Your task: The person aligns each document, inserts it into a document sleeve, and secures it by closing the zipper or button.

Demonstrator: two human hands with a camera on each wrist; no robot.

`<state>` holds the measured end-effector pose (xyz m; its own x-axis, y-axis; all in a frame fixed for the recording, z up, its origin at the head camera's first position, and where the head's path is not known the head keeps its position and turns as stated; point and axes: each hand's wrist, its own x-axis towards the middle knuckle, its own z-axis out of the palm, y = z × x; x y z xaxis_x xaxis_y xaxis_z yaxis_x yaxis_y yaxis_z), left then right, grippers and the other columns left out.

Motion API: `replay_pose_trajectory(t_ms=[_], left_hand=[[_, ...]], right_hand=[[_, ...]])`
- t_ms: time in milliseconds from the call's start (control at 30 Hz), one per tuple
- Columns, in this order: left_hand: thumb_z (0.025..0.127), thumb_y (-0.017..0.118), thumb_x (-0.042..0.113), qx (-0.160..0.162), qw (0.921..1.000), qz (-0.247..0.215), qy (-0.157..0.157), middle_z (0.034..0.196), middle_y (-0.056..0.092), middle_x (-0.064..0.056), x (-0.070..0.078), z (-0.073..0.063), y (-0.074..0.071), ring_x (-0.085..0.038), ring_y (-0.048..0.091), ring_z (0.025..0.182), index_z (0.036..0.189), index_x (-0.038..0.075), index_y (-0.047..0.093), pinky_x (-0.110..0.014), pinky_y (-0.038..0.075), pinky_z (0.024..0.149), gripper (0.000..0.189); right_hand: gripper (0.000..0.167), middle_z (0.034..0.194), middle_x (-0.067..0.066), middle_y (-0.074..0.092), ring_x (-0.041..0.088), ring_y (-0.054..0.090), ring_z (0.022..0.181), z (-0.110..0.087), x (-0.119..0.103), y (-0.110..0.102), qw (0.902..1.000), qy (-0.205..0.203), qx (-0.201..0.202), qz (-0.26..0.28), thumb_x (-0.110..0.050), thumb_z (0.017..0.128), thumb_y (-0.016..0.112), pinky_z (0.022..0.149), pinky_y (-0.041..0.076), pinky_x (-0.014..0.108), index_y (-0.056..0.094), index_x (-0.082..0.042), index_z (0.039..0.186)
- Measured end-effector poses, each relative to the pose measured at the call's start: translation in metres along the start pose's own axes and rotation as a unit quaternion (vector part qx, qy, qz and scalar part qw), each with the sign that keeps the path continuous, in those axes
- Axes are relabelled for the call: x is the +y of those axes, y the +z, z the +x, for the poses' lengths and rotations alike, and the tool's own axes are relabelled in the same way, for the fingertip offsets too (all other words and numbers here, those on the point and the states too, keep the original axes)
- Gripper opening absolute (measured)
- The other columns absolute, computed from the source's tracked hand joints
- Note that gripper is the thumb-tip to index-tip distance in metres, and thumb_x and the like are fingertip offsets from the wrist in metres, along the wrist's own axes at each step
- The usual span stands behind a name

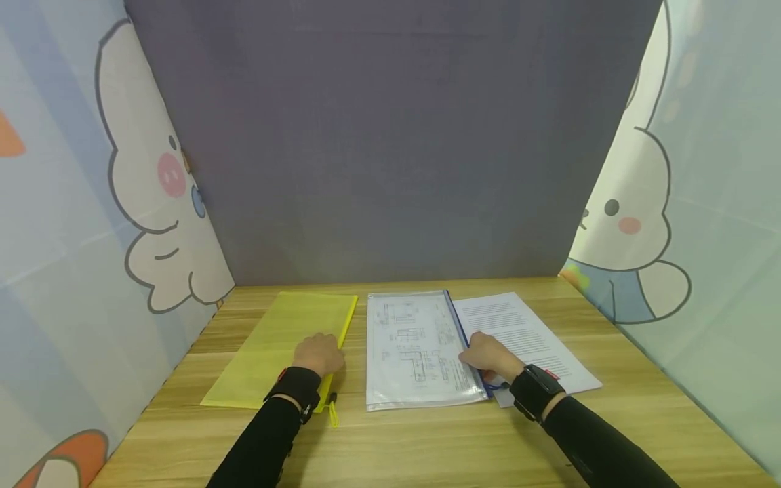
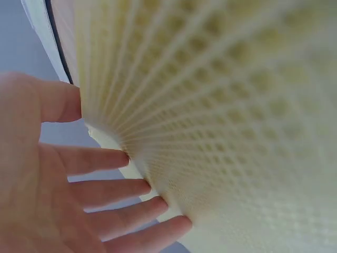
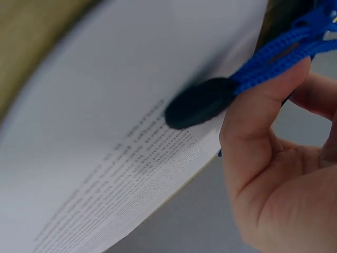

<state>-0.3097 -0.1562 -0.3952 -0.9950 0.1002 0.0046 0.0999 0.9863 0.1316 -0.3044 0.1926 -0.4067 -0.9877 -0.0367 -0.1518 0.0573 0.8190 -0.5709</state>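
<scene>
A yellow mesh zip file bag [image 1: 287,322] lies flat on the left of the table. My left hand [image 1: 318,354] rests on its right side; in the left wrist view the straight fingers touch the mesh. In the middle lies a clear zip file bag [image 1: 405,332] with a blue zip edge and a printed drawing visible inside. My right hand [image 1: 490,355] pinches its lower right edge near the zip. A blue cord [image 3: 274,59] with a dark oval tag [image 3: 200,103] hangs beside those fingers. Printed sheets [image 1: 525,332] lie to the right, partly under the clear bag.
A yellow cord pull [image 1: 333,412] sticks out below the yellow bag. Everything lies on a wood-grain table [image 1: 421,447]. A dark panel [image 1: 390,149] stands at the back, and cloths printed with cartoon rabbits line the left and right sides.
</scene>
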Motion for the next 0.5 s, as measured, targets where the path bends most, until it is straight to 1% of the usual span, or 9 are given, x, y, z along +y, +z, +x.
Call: replay_pose_trajectory(t_ms=[67, 133, 267, 333, 367, 433, 500], left_hand=[[0.096, 0.059, 0.019, 0.001, 0.9999, 0.008, 0.006, 0.064, 0.047, -0.005, 0.002, 0.002, 0.001, -0.02, 0.047, 0.053, 0.069, 0.008, 0.055, -0.031, 0.038, 0.047, 0.03], [0.097, 0.059, 0.017, 0.003, 0.9999, 0.012, 0.012, 0.063, 0.048, -0.005, 0.004, 0.006, 0.002, -0.019, 0.046, 0.052, 0.069, 0.007, 0.056, -0.03, 0.037, 0.047, 0.03], [0.096, 0.06, 0.008, 0.017, 0.9991, 0.019, 0.035, 0.073, 0.059, -0.008, 0.012, 0.013, 0.002, -0.02, 0.051, 0.059, 0.083, 0.002, 0.066, -0.034, 0.043, 0.052, 0.016], [0.096, 0.06, 0.004, 0.027, 0.9985, 0.022, 0.043, 0.08, 0.063, -0.01, 0.016, 0.017, 0.002, -0.022, 0.054, 0.064, 0.09, 0.0, 0.067, -0.036, 0.047, 0.056, 0.01], [0.096, 0.06, 0.003, 0.031, 0.9981, 0.025, 0.046, 0.082, 0.064, -0.01, 0.019, 0.019, 0.002, -0.021, 0.054, 0.065, 0.092, 0.0, 0.068, -0.036, 0.048, 0.057, 0.009], [0.095, 0.061, 0.002, 0.037, 0.9979, 0.025, 0.047, 0.079, 0.064, -0.01, 0.025, 0.023, 0.003, -0.021, 0.055, 0.064, 0.089, 0.001, 0.068, -0.037, 0.049, 0.057, 0.009], [0.096, 0.061, 0.003, 0.049, 0.9971, 0.028, 0.051, 0.074, 0.061, -0.007, 0.032, 0.026, 0.004, -0.02, 0.054, 0.062, 0.083, 0.003, 0.066, -0.036, 0.048, 0.055, 0.014]], right_hand=[[0.025, 0.077, 0.015, 0.06, 0.025, 0.064, 0.06, 0.003, 0.004, 0.001, 1.0, -0.005, -0.002, 0.004, -0.015, 0.091, 0.065, 0.049, 0.056, 0.032, 0.059, 0.008, 0.098], [0.024, 0.077, 0.014, 0.06, 0.025, 0.064, 0.06, 0.006, 0.007, 0.002, 0.9999, -0.012, -0.003, 0.006, -0.015, 0.091, 0.066, 0.049, 0.056, 0.032, 0.059, 0.007, 0.098], [0.023, 0.077, 0.014, 0.06, 0.025, 0.063, 0.059, 0.01, 0.013, 0.003, 0.9997, -0.023, -0.004, 0.007, -0.015, 0.09, 0.067, 0.048, 0.056, 0.033, 0.059, 0.006, 0.096], [0.021, 0.077, 0.014, 0.06, 0.025, 0.063, 0.058, 0.013, 0.014, 0.003, 0.9996, -0.025, -0.004, 0.013, -0.014, 0.09, 0.067, 0.048, 0.056, 0.032, 0.059, 0.004, 0.093], [0.02, 0.077, 0.013, 0.06, 0.024, 0.063, 0.058, 0.013, 0.014, 0.004, 0.9995, -0.027, -0.006, 0.015, -0.014, 0.089, 0.068, 0.048, 0.056, 0.032, 0.059, 0.003, 0.092], [0.018, 0.076, 0.013, 0.061, 0.023, 0.063, 0.057, 0.015, 0.015, 0.005, 0.9993, -0.032, -0.009, 0.017, -0.013, 0.09, 0.068, 0.047, 0.056, 0.031, 0.059, 0.002, 0.091], [0.016, 0.075, 0.012, 0.061, 0.022, 0.064, 0.056, 0.016, 0.014, 0.006, 0.999, -0.038, -0.011, 0.021, -0.013, 0.09, 0.068, 0.047, 0.056, 0.03, 0.059, 0.0, 0.09]])
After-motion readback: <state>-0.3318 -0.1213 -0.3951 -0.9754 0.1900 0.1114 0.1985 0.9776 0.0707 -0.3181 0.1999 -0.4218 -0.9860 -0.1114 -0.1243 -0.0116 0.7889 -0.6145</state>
